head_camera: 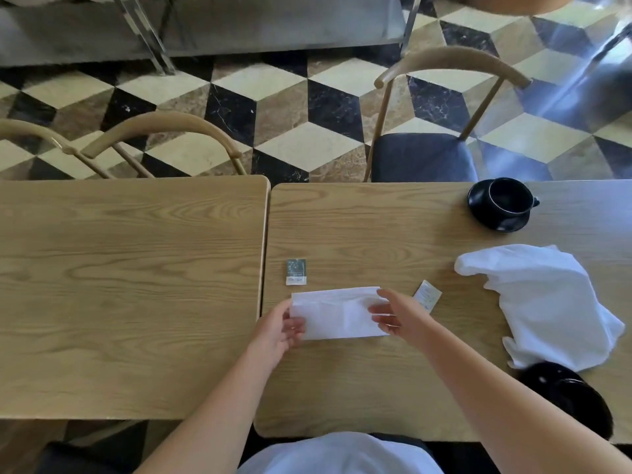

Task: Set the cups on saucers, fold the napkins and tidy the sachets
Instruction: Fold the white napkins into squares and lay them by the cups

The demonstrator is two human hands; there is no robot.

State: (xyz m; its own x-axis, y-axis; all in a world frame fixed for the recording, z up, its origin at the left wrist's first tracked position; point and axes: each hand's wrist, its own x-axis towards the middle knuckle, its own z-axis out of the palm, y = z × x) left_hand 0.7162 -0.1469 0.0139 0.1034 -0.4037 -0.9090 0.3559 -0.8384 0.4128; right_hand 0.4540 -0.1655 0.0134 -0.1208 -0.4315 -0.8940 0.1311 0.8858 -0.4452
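On the pale wood-grain bench, going left to right, the small grey-and-white paper sachet lies flat just beyond the near-left corner of the work, untouched. Next comes the left hand, its fingers pinching the left short edge of the white folded paper napkin, which lies flat as a long rectangle in front of the person. The right hand grips the opposite short edge, thumb on top, fingers curled around it. The step in hand looks like the next fold: to do it well, bring one short edge squarely over to meet the other, line up the corners before pressing, then run a finger along the crease so it stays sharp. Just beside the right wrist a small white paper sachet lies tilted; keep the napkin clear of it. Further right a crumpled white cloth napkin waits unfolded, with a black ceramic cup on its black saucer well beyond it and another black dish partly hidden under the right forearm.
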